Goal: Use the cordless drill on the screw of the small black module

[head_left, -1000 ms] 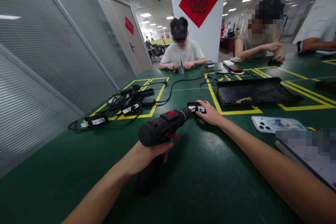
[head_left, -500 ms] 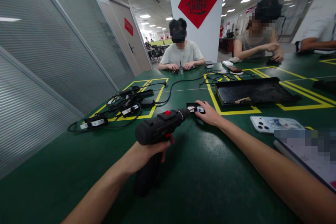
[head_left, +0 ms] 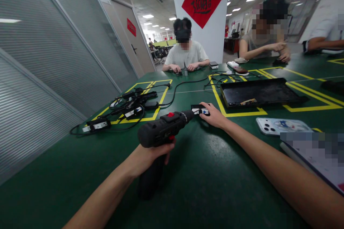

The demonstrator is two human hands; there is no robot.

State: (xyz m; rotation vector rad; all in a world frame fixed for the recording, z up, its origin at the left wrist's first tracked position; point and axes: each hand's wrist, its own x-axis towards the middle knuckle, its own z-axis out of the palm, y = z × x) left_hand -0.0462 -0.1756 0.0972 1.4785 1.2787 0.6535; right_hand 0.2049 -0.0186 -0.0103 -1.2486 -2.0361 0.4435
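My left hand (head_left: 150,154) is closed round the grip of a black cordless screwdriver (head_left: 162,132) with a red switch on top. Its nose points away from me at a small black adapter (head_left: 199,109) with a white label, lying on the green table (head_left: 204,186). My right hand (head_left: 215,116) rests on that adapter and pins it down with curled fingers. The tool's tip meets the near end of the adapter.
A heap of black adapters and cables (head_left: 129,105) lies in a yellow-taped square at left. A black tray (head_left: 258,93) sits right of the adapter, a phone (head_left: 282,126) nearer me. Three other people sit at the far side, one (head_left: 185,53) straight ahead.
The screwdriver and my left hand have shifted slightly left and down. My right hand stays on the adapter.
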